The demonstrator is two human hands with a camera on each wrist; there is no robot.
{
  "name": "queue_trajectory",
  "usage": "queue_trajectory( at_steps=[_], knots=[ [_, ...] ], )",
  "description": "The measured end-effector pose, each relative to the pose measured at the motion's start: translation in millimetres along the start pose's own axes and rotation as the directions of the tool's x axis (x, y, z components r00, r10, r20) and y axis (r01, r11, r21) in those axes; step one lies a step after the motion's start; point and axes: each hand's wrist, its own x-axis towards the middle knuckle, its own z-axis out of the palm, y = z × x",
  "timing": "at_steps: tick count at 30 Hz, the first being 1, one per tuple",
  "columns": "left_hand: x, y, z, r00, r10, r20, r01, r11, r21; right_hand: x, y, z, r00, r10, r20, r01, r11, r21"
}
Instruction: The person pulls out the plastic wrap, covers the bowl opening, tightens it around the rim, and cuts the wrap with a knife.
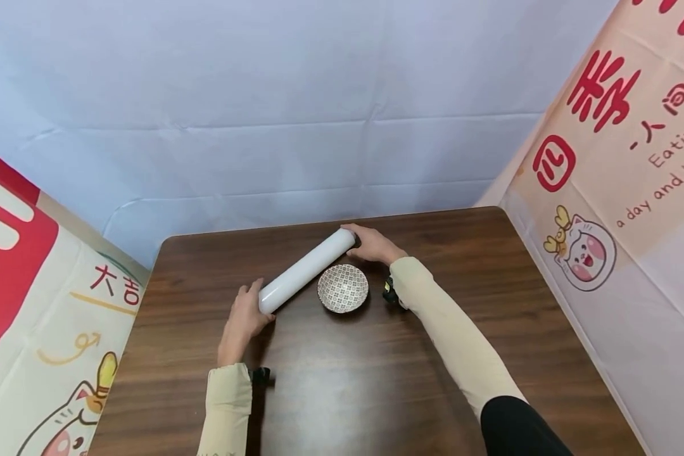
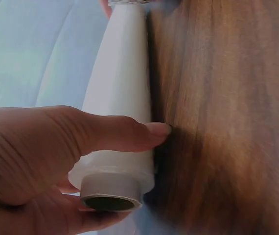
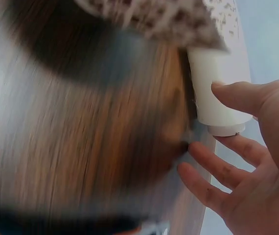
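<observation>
A white roll of plastic wrap (image 1: 306, 271) lies diagonally over the dark wooden table, with its hollow core showing at the near-left end. My left hand (image 1: 245, 316) grips that end, the thumb (image 2: 129, 134) across the roll and fingers behind the core. At the far-right end my right hand (image 1: 372, 244) holds the roll between thumb (image 3: 237, 95) and forefinger, its other fingers spread out beyond the core. A small patterned bowl (image 1: 343, 288) sits just right of the roll, below my right hand; it looks blurred at the top of the right wrist view.
The wooden table (image 1: 433, 405) has rounded back corners and meets a pale cloth backdrop (image 1: 251, 114). Printed banners hang at the left (image 1: 11, 253) and right (image 1: 633, 158) sides. Dark wrist straps sit at both cuffs.
</observation>
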Motion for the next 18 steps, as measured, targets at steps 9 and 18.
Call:
queue_trajectory(
  at_steps=[9,18],
  knots=[
    [47.7,1.8,-2.3,0.997,0.074,0.016,-0.073,0.994,-0.079,-18.2,23.7,-22.1,0.996,0.075,-0.050,-0.073,0.997,0.033],
    [61.1,-4.2,13.9,0.996,-0.047,-0.076,0.021,0.951,-0.308,-35.9,51.3,-28.4,0.992,0.107,-0.073,-0.101,0.992,0.078]
  ],
)
